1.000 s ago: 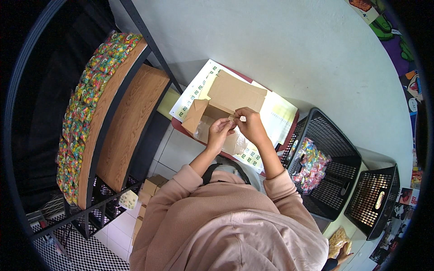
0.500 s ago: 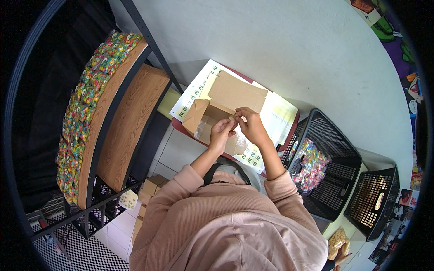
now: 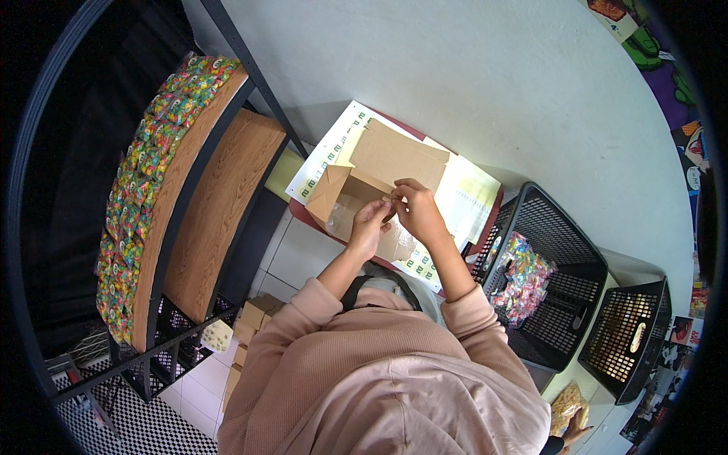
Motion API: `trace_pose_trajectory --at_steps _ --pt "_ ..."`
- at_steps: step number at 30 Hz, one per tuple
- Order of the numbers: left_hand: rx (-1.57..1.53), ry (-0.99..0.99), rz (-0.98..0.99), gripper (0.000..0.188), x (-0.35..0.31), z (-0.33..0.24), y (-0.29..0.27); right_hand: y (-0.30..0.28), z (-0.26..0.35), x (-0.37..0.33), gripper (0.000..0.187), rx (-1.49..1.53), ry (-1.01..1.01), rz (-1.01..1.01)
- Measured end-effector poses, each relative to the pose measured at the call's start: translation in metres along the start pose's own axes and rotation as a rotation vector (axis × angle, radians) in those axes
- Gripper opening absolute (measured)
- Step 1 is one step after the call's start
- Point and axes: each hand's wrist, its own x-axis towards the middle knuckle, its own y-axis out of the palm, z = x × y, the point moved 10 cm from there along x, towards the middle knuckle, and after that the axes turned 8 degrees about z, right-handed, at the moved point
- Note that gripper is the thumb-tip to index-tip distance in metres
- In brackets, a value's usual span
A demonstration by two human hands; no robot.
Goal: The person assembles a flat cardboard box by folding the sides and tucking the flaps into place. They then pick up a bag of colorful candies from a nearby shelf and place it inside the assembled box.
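Note:
An open cardboard box (image 3: 326, 196) stands on the small table with its flaps folded out. My left hand (image 3: 369, 226) and my right hand (image 3: 419, 214) meet over the box's right side, fingertips nearly touching. Both are closed in a pinch. Whatever lies between the fingertips is too small to name; it may be the box's edge or a bit of tape. Shiny clear tape shows on the near flap (image 3: 396, 244). Part of the box's inside is hidden behind my hands.
Printed sheets (image 3: 474, 189) cover the table under the box. To the right, a black plastic crate (image 3: 561, 220) holds bagged sweets (image 3: 522, 279), with a smaller black crate (image 3: 629, 334) beyond. At left, a shelf (image 3: 220, 197) carries colourful packets (image 3: 144, 182). Another person's hand (image 3: 578, 431) touches a yellowish bag.
My hands stay at the same spot, with only slight finger movement. The other person's hand at the lower right has shifted a little on the bag.

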Motion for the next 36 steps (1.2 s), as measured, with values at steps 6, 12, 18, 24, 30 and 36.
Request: trace_pose_trajectory --at_steps 6,12,18,24,30,36 --pt "-0.046 -0.042 0.027 0.009 0.002 0.004 -0.002 0.002 0.003 -0.001 0.014 -0.028 -0.013 0.028" --pt "0.01 -0.061 0.018 0.01 0.0 0.004 -0.002 0.003 0.012 -0.001 0.013 -0.18 -0.052 0.038" --pt "0.004 -0.062 0.015 0.011 0.003 0.009 -0.003 0.007 0.016 -0.002 0.013 -0.275 -0.015 0.04" --pt "-0.01 -0.044 0.034 0.011 0.003 0.007 0.001 0.001 0.013 -0.002 0.011 -0.234 -0.01 -0.016" --pt "0.0 -0.026 0.033 0.011 0.006 0.004 0.002 -0.006 0.009 0.0 0.012 -0.169 0.024 -0.046" --pt "-0.054 -0.053 0.027 0.01 0.007 0.008 0.004 -0.004 0.01 0.001 0.012 -0.207 0.018 -0.024"
